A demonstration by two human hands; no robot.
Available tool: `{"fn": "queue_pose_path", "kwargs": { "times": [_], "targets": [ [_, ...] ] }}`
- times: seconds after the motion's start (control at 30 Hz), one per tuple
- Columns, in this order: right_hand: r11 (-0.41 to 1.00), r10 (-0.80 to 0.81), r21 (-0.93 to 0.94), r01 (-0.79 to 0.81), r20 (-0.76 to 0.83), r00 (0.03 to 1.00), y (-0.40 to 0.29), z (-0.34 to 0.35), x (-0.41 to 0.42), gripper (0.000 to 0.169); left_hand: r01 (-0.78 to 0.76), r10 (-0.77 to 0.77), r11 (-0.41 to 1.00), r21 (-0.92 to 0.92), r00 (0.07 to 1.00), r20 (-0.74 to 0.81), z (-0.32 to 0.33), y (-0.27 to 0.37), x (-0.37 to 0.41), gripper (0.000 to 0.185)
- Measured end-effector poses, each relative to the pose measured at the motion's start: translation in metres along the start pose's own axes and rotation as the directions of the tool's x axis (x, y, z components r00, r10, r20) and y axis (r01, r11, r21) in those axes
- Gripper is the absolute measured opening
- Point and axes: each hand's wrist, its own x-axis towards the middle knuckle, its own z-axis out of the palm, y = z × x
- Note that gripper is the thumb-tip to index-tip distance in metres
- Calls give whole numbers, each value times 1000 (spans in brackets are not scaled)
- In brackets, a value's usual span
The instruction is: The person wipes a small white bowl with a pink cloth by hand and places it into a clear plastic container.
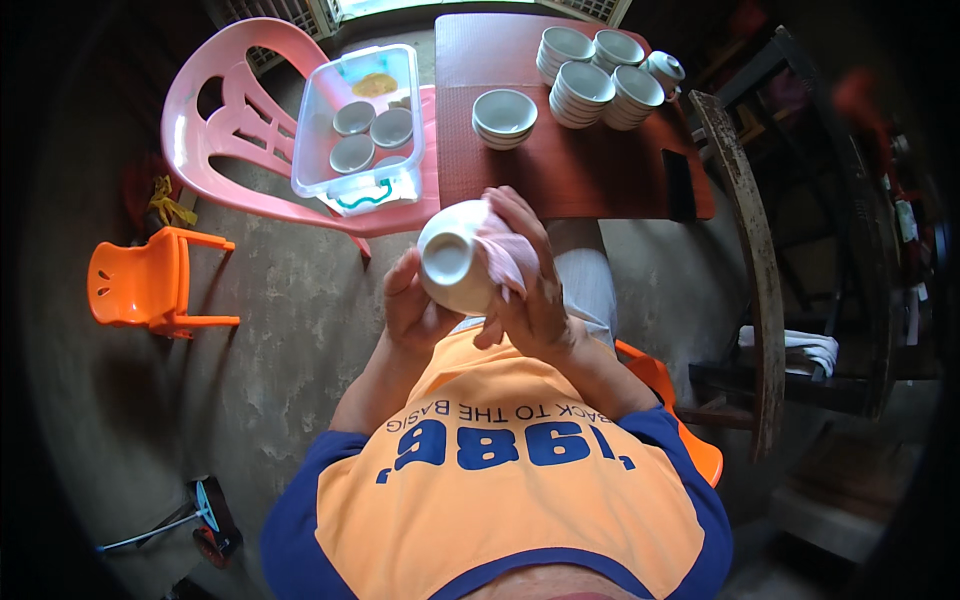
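Observation:
A white bowl (455,259) is held tilted in front of my body, its round foot turned up towards the camera. My left hand (411,300) supports it at the left side. A pink cloth (504,251) lies against the bowl's right side, pressed there by my right hand (531,281). Beyond my hands, a short stack of white bowls (504,116) stands on the red-brown table (480,180). Several taller stacks of bowls (583,94) stand close together at the back right of it, beside a white cup (664,69). More bowls (352,153) sit in a clear plastic bin (300,161).
The bin rests on a pink plastic chair (187,142) left of the table. A black phone-like slab (678,186) lies at the table's right edge. A small orange chair (139,289) is on the floor at left; a wooden frame (754,247) stands at right.

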Motion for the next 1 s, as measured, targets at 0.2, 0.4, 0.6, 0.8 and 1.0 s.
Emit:
{"fn": "queue_pose_path", "kwargs": {
  "times": [0.2,0.4,0.6,0.8,1.0],
  "targets": [
    [921,276,143,-361,413,868,6,-21,24,29,119,19,859,497,964,-265,9,-7,1,56],
    [762,485,557,-329,-155,861,8,9,9,46,76,202,374,924,966,-162,4,-9,2,43],
    [815,380,282,-507,400,834,28,-16,18,30,146,19,799,583,963,-267,2,5,4,50],
    [987,161,82,-141,-382,910,-2,37,4,34,-64,95,987,149,972,-214,-9,8,5,59],
    [932,268,93,-351,476,838,23,-21,32,31,94,16,870,484,976,-217,3,0,5,53]
  ]
}}
